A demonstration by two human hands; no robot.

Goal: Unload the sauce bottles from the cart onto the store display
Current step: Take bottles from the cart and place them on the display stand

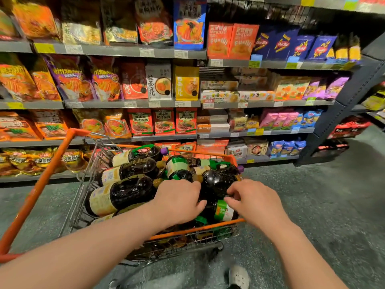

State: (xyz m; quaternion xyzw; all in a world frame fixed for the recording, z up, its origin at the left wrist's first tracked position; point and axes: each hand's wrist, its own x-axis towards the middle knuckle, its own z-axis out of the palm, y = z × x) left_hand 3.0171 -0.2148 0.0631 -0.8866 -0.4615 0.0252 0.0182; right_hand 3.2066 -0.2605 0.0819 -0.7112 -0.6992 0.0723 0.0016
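An orange-framed wire cart (pixel 195 229) holds several large dark sauce bottles lying on their sides, with pale or green labels. My left hand (pixel 177 203) reaches into the cart, its fingers curled down over a dark bottle (pixel 216 184) near the middle. To its right, my right hand (pixel 253 202) has its fingers curled around a bottle with a green and white label (pixel 224 211) at the cart's near right corner. More bottles (pixel 125 195) lie at the left side of the basket.
Grey store shelves (pixel 133 104) stacked with noodle and pasta packets stand right behind the cart. A dark shelf upright (pixel 341 113) slants at the right. The cart's orange handle (pixel 41 184) rises at left. Speckled floor (pixel 323 205) lies to the right; a shoe (pixel 238 276) shows below.
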